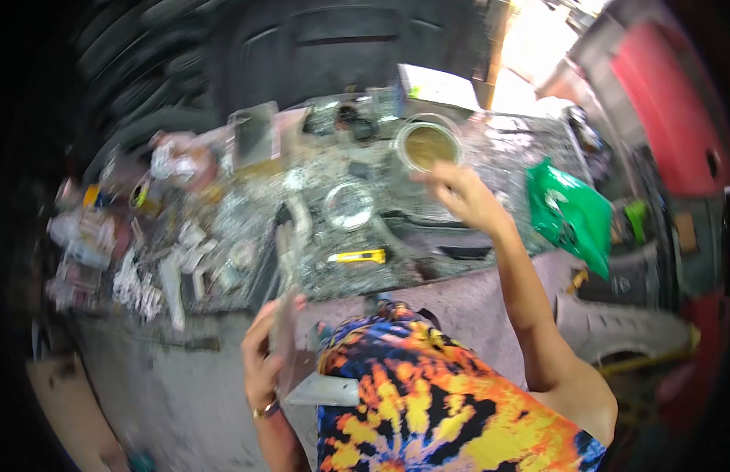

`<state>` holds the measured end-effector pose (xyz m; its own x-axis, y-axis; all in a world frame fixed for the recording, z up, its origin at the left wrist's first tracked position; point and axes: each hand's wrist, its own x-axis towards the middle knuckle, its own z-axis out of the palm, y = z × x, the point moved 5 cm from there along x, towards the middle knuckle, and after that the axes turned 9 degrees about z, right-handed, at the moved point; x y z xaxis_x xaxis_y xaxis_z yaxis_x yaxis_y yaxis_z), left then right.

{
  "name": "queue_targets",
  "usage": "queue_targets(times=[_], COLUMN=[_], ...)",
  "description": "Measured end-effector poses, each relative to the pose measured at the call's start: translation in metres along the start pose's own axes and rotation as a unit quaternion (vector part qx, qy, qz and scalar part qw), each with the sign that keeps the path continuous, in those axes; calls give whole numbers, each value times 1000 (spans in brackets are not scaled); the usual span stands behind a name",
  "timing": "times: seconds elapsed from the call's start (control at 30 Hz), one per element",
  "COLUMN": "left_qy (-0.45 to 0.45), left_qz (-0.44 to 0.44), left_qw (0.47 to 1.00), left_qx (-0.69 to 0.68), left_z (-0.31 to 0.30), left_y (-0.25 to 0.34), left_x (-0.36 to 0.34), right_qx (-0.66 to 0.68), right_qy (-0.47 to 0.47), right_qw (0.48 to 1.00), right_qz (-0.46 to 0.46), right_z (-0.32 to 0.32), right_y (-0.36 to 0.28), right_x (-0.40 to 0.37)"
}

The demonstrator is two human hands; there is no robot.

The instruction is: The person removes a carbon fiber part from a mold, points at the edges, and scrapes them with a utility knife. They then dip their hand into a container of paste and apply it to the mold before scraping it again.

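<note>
My left hand [264, 350] is closed around a long, pale grey strip [284, 334], which looks like a trim part. It stands up toward the table, and its lower end bends into an angled tip [324, 390] in front of my shirt. My right hand [459, 195] reaches over the table, blurred, its fingers apart and stretched to the near rim of a clear round tub [429, 146] with brown contents. Left of that hand lies a clear round lid or dish [349, 206]. A yellow utility knife [357, 256] rests closer to me.
The table [314, 256] is covered in shiny film. A dark trim part [451, 240] lies at its front edge, a green plastic bag [569, 212] at the right. Crumpled wrappings [136, 287] crowd the left; a white box [439, 86] stands behind.
</note>
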<state>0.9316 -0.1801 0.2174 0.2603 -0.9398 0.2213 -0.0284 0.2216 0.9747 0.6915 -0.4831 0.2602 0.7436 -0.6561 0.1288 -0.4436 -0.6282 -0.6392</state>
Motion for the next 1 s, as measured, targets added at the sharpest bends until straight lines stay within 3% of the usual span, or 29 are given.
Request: queue_targets(times=[0.07,0.13,0.2,0.27,0.33,0.37,0.43,0.47,0.53,0.63,0.7,0.73,0.77,0.8,0.87,0.9,0.93,1.0], left_qy=[75,77,112,114,120,112,106,123,147,178,185,198,211,231,272,247,216,227], left_qz=[-51,-61,-72,-78,-86,-84,-87,-88,-93,-59,-89,-105,-116,-125,-129,-126,-122,-115], left_qw=[994,993,990,990,989,989,988,987,984,979,975,971,967,960,948,952,956,955], left_qx=[-68,-68,-37,-33,-31,-49,-66,-59,-48,-77,-86,-85,-89,-95,-98,-126,-156,-151], left_z=[12,21,26,39,49,55,66,72,77,84,98,100,101,104,96,95,94,88], left_y=[-1,-9,-14,-19,-26,-28,-33,-34,-40,-52,-51,-48,-44,-41,-40,-43,-45,-47], left_x=[6,8,10,14,17,17,19,19,18,6,7,8,8,7,5,5,4,-1], right_qx=[-29,-106,-119,-165,-233,-229,-300,-297,-409,-428,-434,-333,-331,-374,-488,-479,-475,-494], right_qy=[87,22,-33,-111,-270,-272,-395,-399,-440,-453,-471,-433,-469,-513,-587,-532,-515,-520], right_qw=[996,990,990,975,917,917,827,826,787,769,760,791,782,769,646,696,711,695], right_qz=[-2,90,73,95,177,179,265,264,138,145,109,277,244,77,15,51,54,45], right_z=[-33,-48,-37,-8,20,29,63,86,142,168,110,112,136,170,161,154,152,159], right_y=[54,92,133,183,201,207,239,264,322,352,265,274,306,355,333,322,314,313], right_x=[21,46,72,102,118,127,128,134,145,138,115,116,120,123,125,129,131,131])
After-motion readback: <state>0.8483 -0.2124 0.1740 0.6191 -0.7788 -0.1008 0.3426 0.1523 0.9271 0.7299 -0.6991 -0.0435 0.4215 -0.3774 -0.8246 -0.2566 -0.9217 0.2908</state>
